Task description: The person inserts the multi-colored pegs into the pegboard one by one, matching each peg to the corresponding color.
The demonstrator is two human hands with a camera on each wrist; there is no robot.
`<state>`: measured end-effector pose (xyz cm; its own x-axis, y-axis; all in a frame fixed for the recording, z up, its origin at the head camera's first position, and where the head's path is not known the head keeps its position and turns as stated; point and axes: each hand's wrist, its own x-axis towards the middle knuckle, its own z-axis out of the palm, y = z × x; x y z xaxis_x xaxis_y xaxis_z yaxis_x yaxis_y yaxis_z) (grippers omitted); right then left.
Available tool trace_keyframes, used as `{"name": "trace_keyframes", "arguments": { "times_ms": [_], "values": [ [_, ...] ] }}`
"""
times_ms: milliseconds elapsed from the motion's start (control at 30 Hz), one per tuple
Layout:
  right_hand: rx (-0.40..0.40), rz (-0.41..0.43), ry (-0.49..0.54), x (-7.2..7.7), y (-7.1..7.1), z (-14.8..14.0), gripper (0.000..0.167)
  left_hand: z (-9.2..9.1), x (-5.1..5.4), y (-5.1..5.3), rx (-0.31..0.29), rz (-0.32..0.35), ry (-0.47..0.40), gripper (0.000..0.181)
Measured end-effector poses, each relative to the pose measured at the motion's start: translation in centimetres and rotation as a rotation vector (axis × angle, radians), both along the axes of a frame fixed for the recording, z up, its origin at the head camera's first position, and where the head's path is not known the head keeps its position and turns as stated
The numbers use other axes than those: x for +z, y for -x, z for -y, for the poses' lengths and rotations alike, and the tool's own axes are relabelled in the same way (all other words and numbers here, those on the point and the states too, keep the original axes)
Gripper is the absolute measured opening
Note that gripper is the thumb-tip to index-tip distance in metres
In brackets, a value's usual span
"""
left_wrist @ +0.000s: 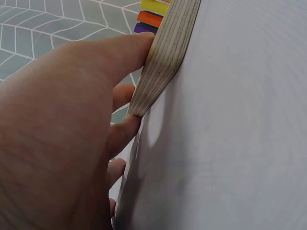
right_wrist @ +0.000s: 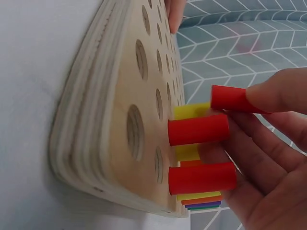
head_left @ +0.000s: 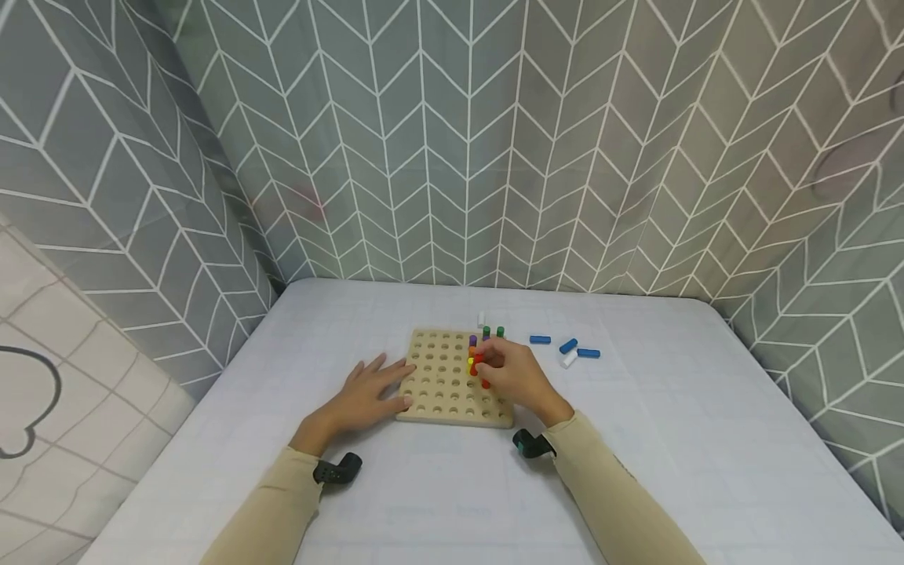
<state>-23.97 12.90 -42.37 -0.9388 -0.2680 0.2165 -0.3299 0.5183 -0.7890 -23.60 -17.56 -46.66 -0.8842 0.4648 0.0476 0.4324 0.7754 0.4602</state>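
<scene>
A wooden pegboard [head_left: 433,375] with rows of round holes lies on the table. My right hand [head_left: 519,377] pinches a red peg [right_wrist: 228,98] between thumb and fingers, above the board's right part. Two other red pegs, one upper [right_wrist: 199,129] and one lower [right_wrist: 201,178], stand in holes beside it. Yellow pegs [right_wrist: 189,111], a purple peg [head_left: 472,340], an orange peg [left_wrist: 149,18] and green pegs [head_left: 500,332] stand farther back, partly hidden by the right hand. My left hand [head_left: 363,396] rests with fingers spread at the board's left edge, thumb and fingertips touching it.
Right of the board lie three blue pegs [head_left: 540,340] and a white peg [head_left: 569,359]. Another white peg [head_left: 482,318] is just behind the board. A white cloth [head_left: 438,486] covers the table, and patterned curtains [head_left: 466,157] surround its back and sides.
</scene>
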Motion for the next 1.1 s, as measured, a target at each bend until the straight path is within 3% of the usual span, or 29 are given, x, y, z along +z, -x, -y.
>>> {"name": "trace_keyframes", "arguments": {
  "times_ms": [467,767,1100],
  "values": [
    [0.07,-0.052,-0.084,-0.81,0.23,0.14,0.018,0.26,-0.02,-0.35,0.002,-0.001,0.002,0.067],
    [0.079,-0.072,-0.123,-0.59,0.37,-0.02,0.017,0.0,0.45,0.08,-0.004,-0.011,0.007,0.067],
    [0.086,-0.097,-0.152,-0.95,0.07,0.13,0.018,0.09,0.54,-0.31,0.001,-0.002,0.018,0.067]
  ]
}}
